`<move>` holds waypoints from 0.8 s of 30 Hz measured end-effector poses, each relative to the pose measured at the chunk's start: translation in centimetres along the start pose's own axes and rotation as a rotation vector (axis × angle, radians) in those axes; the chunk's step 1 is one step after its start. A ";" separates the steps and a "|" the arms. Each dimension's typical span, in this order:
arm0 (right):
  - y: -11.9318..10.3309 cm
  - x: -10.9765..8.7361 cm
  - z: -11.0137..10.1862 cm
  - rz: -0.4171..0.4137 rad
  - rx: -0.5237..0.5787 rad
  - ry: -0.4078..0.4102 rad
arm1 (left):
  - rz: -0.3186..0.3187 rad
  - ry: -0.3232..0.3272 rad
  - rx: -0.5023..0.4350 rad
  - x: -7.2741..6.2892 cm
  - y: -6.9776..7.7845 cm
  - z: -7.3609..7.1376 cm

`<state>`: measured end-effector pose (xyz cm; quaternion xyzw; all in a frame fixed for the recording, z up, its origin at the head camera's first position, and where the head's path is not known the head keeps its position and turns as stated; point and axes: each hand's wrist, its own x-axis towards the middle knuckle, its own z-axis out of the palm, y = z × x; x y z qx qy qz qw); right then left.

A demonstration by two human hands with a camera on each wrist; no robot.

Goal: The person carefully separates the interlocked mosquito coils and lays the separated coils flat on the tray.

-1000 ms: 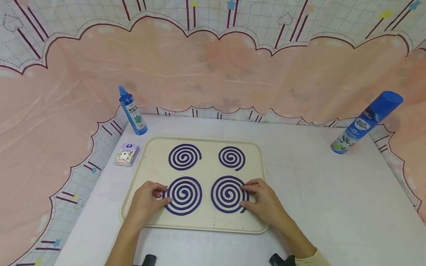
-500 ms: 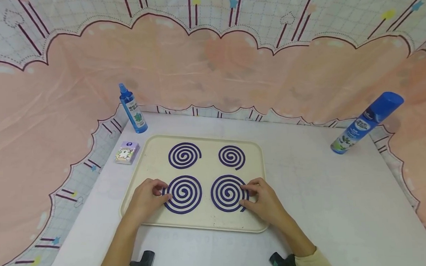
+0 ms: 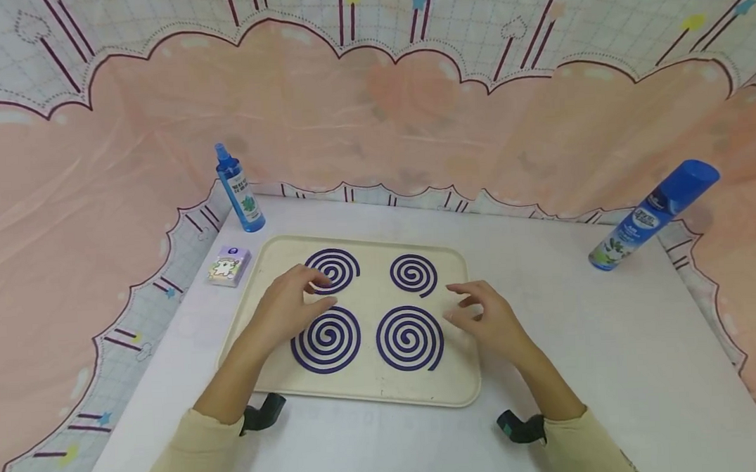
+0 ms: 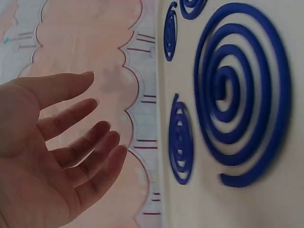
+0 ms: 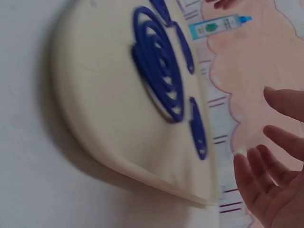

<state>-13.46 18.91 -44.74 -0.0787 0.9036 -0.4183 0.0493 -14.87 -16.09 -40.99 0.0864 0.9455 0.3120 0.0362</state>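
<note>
Two larger dark blue mosquito coils, the near left coil [image 3: 325,340] and the near right coil [image 3: 410,338], lie flat on a cream tray [image 3: 372,390]. Behind them are two smaller ones, a far left coil [image 3: 344,271] and a far right coil [image 3: 413,275]. My left hand [image 3: 290,303] hovers over the left side of the tray, its fingers overlapping the far left coil in the head view and holding nothing. By the tray's right edge my right hand [image 3: 491,319] hangs in the air, fingers relaxed and apart. Both wrist views show the palms bare.
A blue spray bottle [image 3: 242,193] and a small purple box [image 3: 229,266] stand left of the tray. On the right is a tall blue aerosol can [image 3: 649,217]. A patterned curtain [image 3: 373,123] borders the white table [image 3: 566,340].
Both hands have let go of the near coils and lifted away. The left hand moved forward and right, the right hand forward and right. The coils stay on the tray.
</note>
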 end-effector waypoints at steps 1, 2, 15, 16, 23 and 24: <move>-0.2 0.4 -0.6 -0.012 -0.021 0.009 | 0.021 0.001 0.027 0.5 0.5 -0.2; -0.5 0.8 -1.2 -0.022 -0.037 0.018 | 0.038 0.003 0.049 1.1 1.0 -0.5; -4.9 6.4 -7.0 -0.353 -0.412 0.221 | 0.381 0.193 0.413 7.6 5.9 -4.9; -5.3 6.9 -7.3 -0.379 -0.433 0.238 | 0.396 0.205 0.436 8.0 6.2 -5.2; -8.0 10.2 -9.0 -0.429 -0.579 0.325 | 0.458 0.262 0.558 11.2 7.7 -6.6; -8.2 10.6 -9.0 -0.426 -0.591 0.336 | 0.459 0.267 0.573 11.6 7.8 -6.6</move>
